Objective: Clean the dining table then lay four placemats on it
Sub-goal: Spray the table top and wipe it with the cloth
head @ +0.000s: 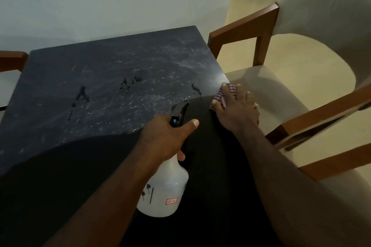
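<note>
Dark tabletop (pixel 100 76): wet streaks, near half dim, probably shadow. Cushioned wooden chair (pixel 321 26): just beside right edge. White spray bottle (pixel 166 190): neck gripped by left hand (pixel 166 138). Right hand (pixel 236 110): fingers spread flat, pressing checked cloth (pixel 219 94) at right edge.

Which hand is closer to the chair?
Right. The right hand rests on the cloth at the table edge beside the chair; the left hand grips the spray bottle farther away.

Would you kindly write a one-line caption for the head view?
Left hand grips a spray bottle while the right hand presses a checked cloth on the dark table.
</note>
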